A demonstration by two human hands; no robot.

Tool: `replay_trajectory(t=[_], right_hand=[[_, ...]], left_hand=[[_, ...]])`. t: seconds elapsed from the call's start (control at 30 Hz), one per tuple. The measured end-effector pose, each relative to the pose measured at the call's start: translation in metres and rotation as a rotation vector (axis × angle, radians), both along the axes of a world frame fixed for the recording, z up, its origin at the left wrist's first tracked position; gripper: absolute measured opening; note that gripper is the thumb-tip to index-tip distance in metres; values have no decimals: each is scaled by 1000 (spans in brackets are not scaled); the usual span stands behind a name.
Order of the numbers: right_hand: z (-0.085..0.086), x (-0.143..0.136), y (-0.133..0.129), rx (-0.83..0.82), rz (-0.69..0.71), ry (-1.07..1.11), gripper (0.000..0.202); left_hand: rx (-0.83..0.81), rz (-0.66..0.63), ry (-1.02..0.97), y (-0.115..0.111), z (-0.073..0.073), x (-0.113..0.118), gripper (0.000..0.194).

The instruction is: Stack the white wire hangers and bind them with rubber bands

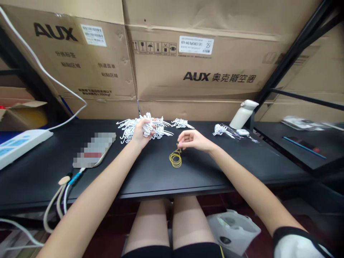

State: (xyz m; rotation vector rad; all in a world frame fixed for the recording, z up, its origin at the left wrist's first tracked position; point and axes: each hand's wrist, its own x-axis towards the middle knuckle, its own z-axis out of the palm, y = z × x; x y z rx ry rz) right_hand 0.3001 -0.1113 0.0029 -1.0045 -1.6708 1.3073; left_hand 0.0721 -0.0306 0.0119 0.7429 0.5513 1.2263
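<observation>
My left hand (140, 134) is closed around a bundle of white wire hooks (147, 128), held just over a larger pile of similar hooks (127, 126) at the back of the black table (150, 175). Some of that pile is hidden behind the hand. To its right, my right hand (195, 140) pinches the upper end of several yellow rubber bands (175, 159), whose loops hang or lie just below the fingertips. A smaller bunch of white hooks (181, 123) lies behind the right hand.
Another hook bundle (220, 129), a white bottle (244, 114) and a small white case (243, 132) are at the right. A phone (97, 148) with a strap lies left, near a power strip (24, 143). Large cardboard boxes (161, 82) stand behind the table.
</observation>
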Motion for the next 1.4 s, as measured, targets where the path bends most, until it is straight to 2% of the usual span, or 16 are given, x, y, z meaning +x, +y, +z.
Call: replay_trajectory(t=[0.2,0.33,0.5,0.67,0.9,1.2,1.4], right_hand=[[7,1,-1,44,-191,-6,34],[6,1,0,49,-218,-22,33],[0,1,3,144,-238,-47,32],[-1,0,3,109,-195,-83,32],[-4,0,2,140,-91,-146,28],[0,-2,-3,49,75,-199,30],[-6,-4,-2,84,97,-297,30]], left_hand=[[12,13,20,-3,2,2,17],[13,6,27,-5,3,3,18],[8,14,36,-5,3,3,16],[6,10,46,-5,3,4,18],[1,2,47,-5,3,4,16],[9,12,76,-6,2,4,16],[15,-3,92,-6,3,5,15]])
